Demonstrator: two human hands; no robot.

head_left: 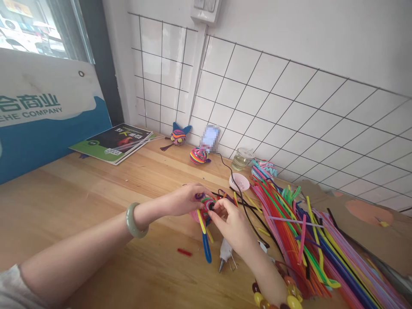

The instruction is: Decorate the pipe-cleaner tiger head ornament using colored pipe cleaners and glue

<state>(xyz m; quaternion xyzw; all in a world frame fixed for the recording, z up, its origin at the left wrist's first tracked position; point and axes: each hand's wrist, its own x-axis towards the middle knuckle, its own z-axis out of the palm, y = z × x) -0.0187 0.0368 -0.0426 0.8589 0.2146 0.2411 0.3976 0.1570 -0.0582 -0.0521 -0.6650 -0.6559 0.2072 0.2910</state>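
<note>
Nearest: grey sleeve point(13, 288). Holding striped craft point(206, 201) in L hand point(184, 200), pinching at black bit point(211, 206) w/ R hand point(234, 219) (can't tell if gripped), prob. attaching; next needs steady press.

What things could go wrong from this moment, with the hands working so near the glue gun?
The glue gun lies close by the right hand; if it is hot, a touch might burn. The black cord appears to cross the pink bowl, so a tug might upset it.
</note>
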